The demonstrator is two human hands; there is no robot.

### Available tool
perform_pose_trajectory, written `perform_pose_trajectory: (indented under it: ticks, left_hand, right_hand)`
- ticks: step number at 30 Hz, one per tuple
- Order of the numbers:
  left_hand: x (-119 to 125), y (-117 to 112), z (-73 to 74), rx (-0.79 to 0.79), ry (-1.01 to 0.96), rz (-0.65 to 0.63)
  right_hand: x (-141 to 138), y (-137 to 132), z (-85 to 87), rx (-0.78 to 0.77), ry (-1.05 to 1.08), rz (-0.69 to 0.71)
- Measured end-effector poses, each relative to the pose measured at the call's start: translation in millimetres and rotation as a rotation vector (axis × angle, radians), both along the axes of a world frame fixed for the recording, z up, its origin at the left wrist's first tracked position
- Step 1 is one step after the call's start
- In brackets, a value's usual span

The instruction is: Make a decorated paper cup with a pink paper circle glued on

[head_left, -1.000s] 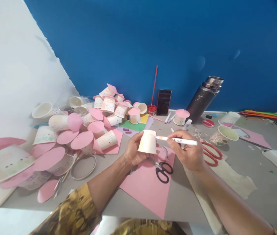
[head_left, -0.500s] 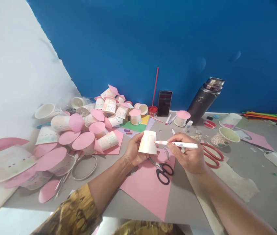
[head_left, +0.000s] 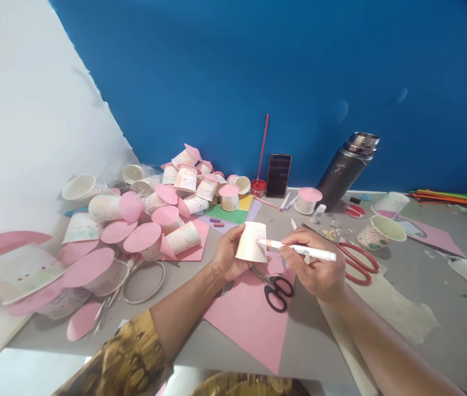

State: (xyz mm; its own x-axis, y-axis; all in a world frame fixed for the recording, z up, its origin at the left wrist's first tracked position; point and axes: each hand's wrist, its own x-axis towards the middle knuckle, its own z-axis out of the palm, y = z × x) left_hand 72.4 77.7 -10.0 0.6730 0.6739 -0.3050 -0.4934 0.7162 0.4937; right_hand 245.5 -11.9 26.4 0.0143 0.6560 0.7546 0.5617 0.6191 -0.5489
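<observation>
An upside-down white paper cup (head_left: 252, 242) with faint pale drawing on its side is gripped by my left hand (head_left: 230, 253), fingers around its left side and beneath. Between the fingers and thumb of my right hand (head_left: 318, 267) is a white acrylic marker (head_left: 313, 252), its pale tip at the cup's side, right of the middle. Below the cup, black-handled scissors (head_left: 276, 291) lie on a pink paper sheet (head_left: 250, 324). Red-handled scissors (head_left: 359, 264) rest just right of my right hand.
Several decorated cups with pink paper tops (head_left: 142, 236) are heaped on the left. A roll of tape (head_left: 144, 281) lies before them. At the back stand a phone (head_left: 278, 176) and a leaning dark flask (head_left: 342, 173). A patterned cup (head_left: 379, 234) sits to the right.
The marker tip has shifted slightly left and down onto the cup's side, and the cup has turned or tilted slightly. Both hands keep their holds.
</observation>
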Motion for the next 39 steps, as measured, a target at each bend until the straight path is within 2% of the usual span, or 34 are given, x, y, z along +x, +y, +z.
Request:
perform_pose_trajectory:
  ticks: [8, 20, 26, 39]
  left_hand:
    - [3.5, -1.8, -0.9, 0.025, -0.011, 0.023]
    - [3.7, -2.0, -3.8, 0.063, 0.003, 0.026]
    - [5.3, -2.4, 0.2, 0.028, 0.036, 0.063]
    - [2.2, -2.6, 2.7, -0.011, -0.020, 0.019]
  right_hand:
    - [-2.4, 1.6, -3.8, 0.003, -0.019, 0.023]
    - [-1.0, 2.9, -3.2, -0.021, -0.026, -0.016]
    - [-0.8, 2.4, -2.8, -0.028, -0.028, 0.012]
    - [-0.2, 1.9, -1.9, -0.015, -0.034, -0.029]
